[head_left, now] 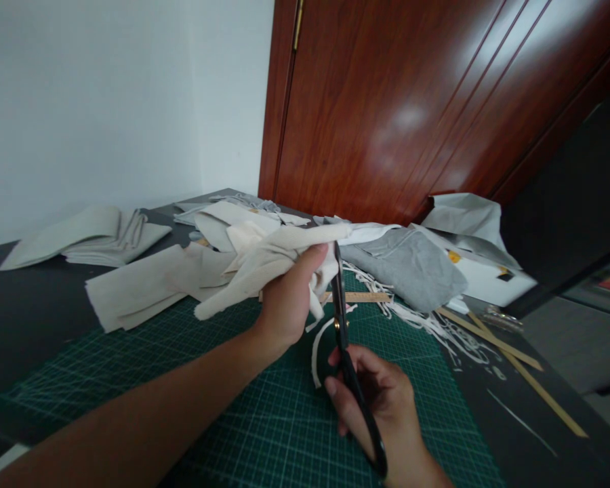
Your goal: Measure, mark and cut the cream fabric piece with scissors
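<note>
While our left hand (285, 298) is pinching cream fabric (264, 261) above the green cutting mat (264, 420), our right hand (381, 407), fingers closed, is gripping black scissors (348, 352) at the fabric's right edge.

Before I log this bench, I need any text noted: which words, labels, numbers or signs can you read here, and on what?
None can be read.
Cutting mat: printed grid lines only; any numbers are too blurred.
Wooden ruler: markings too small to read.
White box: yellow and black labels, too small to read.
Scissors in the right hand: no visible brand.
</note>
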`<action>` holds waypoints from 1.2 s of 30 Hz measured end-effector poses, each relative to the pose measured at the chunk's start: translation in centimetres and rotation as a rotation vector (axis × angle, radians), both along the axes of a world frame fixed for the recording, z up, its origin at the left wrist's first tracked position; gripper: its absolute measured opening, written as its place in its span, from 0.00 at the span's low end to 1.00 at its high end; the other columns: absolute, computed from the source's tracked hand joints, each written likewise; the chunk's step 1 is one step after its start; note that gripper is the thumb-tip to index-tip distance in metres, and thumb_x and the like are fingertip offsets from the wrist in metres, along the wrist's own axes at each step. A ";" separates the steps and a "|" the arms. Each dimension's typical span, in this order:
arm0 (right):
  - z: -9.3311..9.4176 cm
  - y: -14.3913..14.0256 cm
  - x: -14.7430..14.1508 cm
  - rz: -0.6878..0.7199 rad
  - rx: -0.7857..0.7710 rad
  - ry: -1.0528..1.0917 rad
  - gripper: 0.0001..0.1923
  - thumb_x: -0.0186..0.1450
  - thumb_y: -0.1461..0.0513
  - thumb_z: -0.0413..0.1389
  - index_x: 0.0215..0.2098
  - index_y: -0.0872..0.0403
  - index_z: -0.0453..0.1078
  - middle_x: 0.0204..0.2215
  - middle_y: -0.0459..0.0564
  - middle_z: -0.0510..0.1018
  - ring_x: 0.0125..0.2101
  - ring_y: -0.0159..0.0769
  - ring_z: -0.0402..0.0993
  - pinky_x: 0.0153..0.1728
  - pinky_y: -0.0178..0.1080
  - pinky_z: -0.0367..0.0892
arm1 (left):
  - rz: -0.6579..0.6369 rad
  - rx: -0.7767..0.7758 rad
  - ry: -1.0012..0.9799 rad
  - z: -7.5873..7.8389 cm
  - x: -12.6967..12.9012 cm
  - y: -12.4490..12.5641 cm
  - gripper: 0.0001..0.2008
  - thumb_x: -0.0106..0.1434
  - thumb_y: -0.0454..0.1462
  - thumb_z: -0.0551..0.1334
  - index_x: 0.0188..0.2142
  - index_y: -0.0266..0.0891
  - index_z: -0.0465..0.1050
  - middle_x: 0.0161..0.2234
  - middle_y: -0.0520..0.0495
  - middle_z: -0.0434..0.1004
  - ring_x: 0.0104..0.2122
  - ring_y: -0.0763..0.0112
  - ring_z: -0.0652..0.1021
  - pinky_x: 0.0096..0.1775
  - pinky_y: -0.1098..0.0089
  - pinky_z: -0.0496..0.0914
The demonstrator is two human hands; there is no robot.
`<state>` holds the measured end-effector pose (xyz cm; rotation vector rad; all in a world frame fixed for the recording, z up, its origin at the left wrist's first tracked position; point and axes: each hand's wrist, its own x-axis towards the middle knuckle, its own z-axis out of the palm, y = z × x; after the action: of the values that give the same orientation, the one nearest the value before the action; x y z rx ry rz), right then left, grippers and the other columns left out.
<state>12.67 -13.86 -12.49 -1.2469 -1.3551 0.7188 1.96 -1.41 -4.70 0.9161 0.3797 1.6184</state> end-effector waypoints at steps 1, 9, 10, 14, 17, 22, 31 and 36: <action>0.0 0.0 0.0 0.002 -0.003 0.005 0.07 0.65 0.58 0.64 0.39 0.52 0.76 0.22 0.40 0.68 0.15 0.26 0.62 0.12 0.28 0.63 | -0.010 0.024 -0.010 0.3 0.0 -0.1 0.06 0.58 0.39 0.72 0.35 0.43 0.80 0.41 0.50 0.85 0.51 0.64 0.80 0.59 0.64 0.70; -0.1 -0.1 -0.2 -0.048 -0.012 0.006 0.08 0.64 0.57 0.65 0.39 0.52 0.76 0.22 0.39 0.69 0.14 0.26 0.62 0.11 0.28 0.61 | -0.141 0.075 -0.099 2.2 -1.0 -0.6 0.16 0.50 0.29 0.70 0.40 0.44 0.80 0.36 0.53 0.82 0.39 0.69 0.79 0.45 0.69 0.71; -0.2 0.0 -0.2 -0.044 -0.007 0.006 0.08 0.64 0.58 0.65 0.39 0.52 0.76 0.22 0.39 0.69 0.14 0.26 0.62 0.11 0.28 0.61 | -0.150 0.067 -0.114 2.4 -1.1 -0.6 0.17 0.49 0.28 0.69 0.39 0.43 0.80 0.36 0.54 0.82 0.37 0.70 0.78 0.43 0.70 0.71; -0.6 0.2 -0.1 -0.009 0.025 0.010 0.07 0.65 0.58 0.65 0.39 0.52 0.76 0.22 0.39 0.68 0.14 0.25 0.60 0.10 0.27 0.61 | -0.172 0.020 -0.163 3.1 -1.2 -0.5 0.14 0.45 0.28 0.69 0.33 0.42 0.79 0.33 0.54 0.82 0.36 0.69 0.79 0.46 0.69 0.71; -0.7 0.2 0.0 0.002 0.038 0.005 0.07 0.65 0.58 0.64 0.39 0.52 0.76 0.22 0.40 0.69 0.14 0.25 0.61 0.10 0.28 0.61 | -0.168 -0.010 -0.170 3.1 -1.1 -0.3 0.11 0.47 0.31 0.72 0.31 0.42 0.78 0.32 0.53 0.82 0.41 0.65 0.81 0.51 0.64 0.72; -0.7 0.3 0.0 0.046 0.020 -0.023 0.06 0.65 0.59 0.64 0.39 0.52 0.75 0.22 0.39 0.69 0.14 0.26 0.63 0.11 0.28 0.61 | -0.104 -0.021 -0.138 2.8 -0.8 -0.1 0.11 0.49 0.33 0.75 0.32 0.40 0.78 0.32 0.50 0.83 0.47 0.58 0.82 0.56 0.57 0.72; -0.6 0.0 -0.3 0.105 -0.030 0.033 0.07 0.64 0.61 0.65 0.39 0.52 0.75 0.23 0.39 0.67 0.15 0.25 0.63 0.13 0.28 0.61 | -0.112 -0.079 -0.194 3.5 -0.8 -0.3 0.12 0.54 0.40 0.77 0.35 0.41 0.80 0.39 0.49 0.85 0.51 0.56 0.82 0.54 0.59 0.76; 0.5 -0.4 -0.3 0.156 -0.062 0.030 0.08 0.64 0.59 0.65 0.40 0.51 0.74 0.23 0.39 0.67 0.16 0.26 0.62 0.16 0.29 0.61 | -0.080 -0.087 -0.106 3.8 -0.8 -0.6 0.15 0.58 0.49 0.75 0.37 0.42 0.81 0.38 0.47 0.85 0.48 0.55 0.83 0.49 0.59 0.78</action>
<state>12.33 -14.27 -11.98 -1.1829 -1.4257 0.8906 1.19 -2.03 -0.87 0.7670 0.3328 1.5585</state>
